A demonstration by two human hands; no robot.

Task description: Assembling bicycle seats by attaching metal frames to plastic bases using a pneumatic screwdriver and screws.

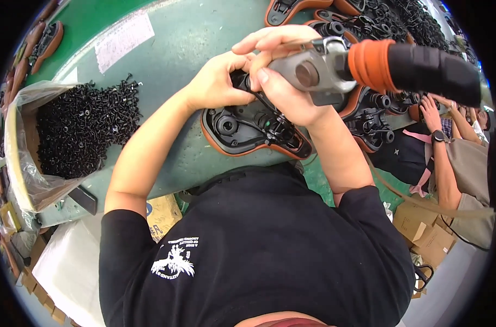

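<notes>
A brown-rimmed saddle shell (242,131) with a black plastic underside lies upside down on the green table (193,43) in front of me. My left hand (218,82) presses on its far end, fingers curled against the black frame. My right hand (286,76) grips a grey pneumatic screwdriver (324,68) with an orange collar and a black hose, its head held over the saddle's far end beside my left fingers. The tool's tip is hidden behind my hands.
A heap of black screws (84,128) spills from a plastic-lined box at the left. More upturned saddles (378,120) are piled at the right and back. Another person's arm with a wristwatch (438,136) reaches in at the right. Cardboard boxes (422,229) sit below.
</notes>
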